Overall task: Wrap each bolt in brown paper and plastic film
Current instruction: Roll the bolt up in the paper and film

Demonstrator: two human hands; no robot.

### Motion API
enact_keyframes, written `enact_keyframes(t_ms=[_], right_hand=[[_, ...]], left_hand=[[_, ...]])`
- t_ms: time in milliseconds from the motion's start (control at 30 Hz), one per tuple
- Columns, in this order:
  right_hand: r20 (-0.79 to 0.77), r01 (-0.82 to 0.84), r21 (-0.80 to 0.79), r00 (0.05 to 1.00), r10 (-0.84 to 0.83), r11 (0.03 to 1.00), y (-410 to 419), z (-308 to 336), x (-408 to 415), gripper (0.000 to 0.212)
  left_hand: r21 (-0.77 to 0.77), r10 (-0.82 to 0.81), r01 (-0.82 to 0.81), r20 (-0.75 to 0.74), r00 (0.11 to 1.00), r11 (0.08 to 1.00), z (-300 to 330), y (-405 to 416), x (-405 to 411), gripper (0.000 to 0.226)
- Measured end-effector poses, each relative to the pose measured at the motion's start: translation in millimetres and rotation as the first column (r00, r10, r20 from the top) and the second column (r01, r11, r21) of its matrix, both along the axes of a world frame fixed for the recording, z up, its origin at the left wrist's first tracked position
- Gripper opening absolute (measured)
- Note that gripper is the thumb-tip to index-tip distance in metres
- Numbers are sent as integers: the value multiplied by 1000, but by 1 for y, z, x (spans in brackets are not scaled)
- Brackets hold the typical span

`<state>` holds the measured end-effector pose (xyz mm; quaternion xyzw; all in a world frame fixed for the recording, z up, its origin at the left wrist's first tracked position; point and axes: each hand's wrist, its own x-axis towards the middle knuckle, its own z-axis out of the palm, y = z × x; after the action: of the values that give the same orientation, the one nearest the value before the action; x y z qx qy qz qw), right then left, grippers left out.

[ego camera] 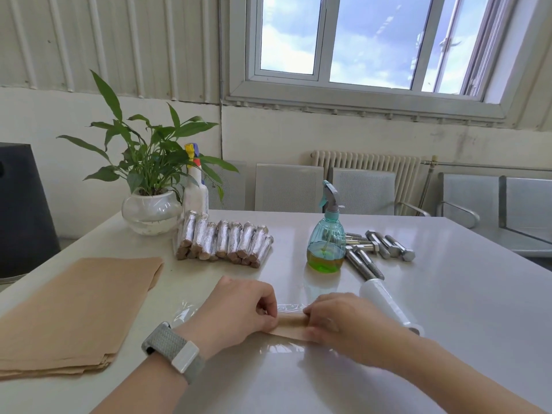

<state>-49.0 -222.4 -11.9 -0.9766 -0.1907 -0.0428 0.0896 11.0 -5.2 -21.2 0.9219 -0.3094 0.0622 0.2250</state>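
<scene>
both hands low at 6 o'clock on the white surface [388, 369]. left hand [236, 309], with a grey-strapped watch [174, 351] on the wrist, and right hand [337, 321] curled over either end of a bolt wrapped in brown paper [291, 322], fingertips pinching the roll. bolt itself hidden inside the paper. roll lying on a clear sheet of plastic film [191, 309] spread flat beneath.

at 9 o'clock, a stack of brown paper sheets [74, 309]. at 12 o'clock, a pile of finished wrapped bolts [224, 243]. at 1 o'clock, a green spray bottle [326, 240], with bare bolts [379, 249] just beyond at 2 o'clock. at 3 o'clock, touching distance from the right hand, a film roll [388, 306].

likely step: paper layer done, film layer starting. next move probably calls for rolling the bundle forward with even pressure from both hands, keeping the film taut and free of creases.
</scene>
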Motion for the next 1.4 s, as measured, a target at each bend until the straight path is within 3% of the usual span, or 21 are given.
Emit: enact_keyframes(t_ms=[100,233,500,700,833,967,1100,1400], right_hand=[[-119,72,65,991,-64,995,3,14,20,25],[-262,58,-128,961,-91,990,9,23,41,30],[-312,-50,-223,950,-23,974,16,36,51,21],[-293,-37,-265,955,-44,964,24,46,48,25],[-245,-52,-308,969,-26,950,26,43,45,31],[-97,-61,-328,995,30,943,27,29,37,22],[111,-55,-386,988,106,921,27,10,34,21],[258,-99,-348,946,197,932,11,-6,30,18]], left_hand=[[-6,-13,13,-37,999,1000,2,0,3,14],[-6,-26,26,-24,999,1000,-1,1,3,16],[-37,-65,62,-93,994,997,0,8,5,20],[-38,-76,74,-39,996,997,1,12,3,22],[26,-81,79,116,990,997,-1,9,-2,19],[79,-60,42,240,969,996,-6,5,-5,15],[76,-50,33,246,968,997,-8,4,-4,13],[84,-44,25,231,972,996,-10,4,-3,14]])
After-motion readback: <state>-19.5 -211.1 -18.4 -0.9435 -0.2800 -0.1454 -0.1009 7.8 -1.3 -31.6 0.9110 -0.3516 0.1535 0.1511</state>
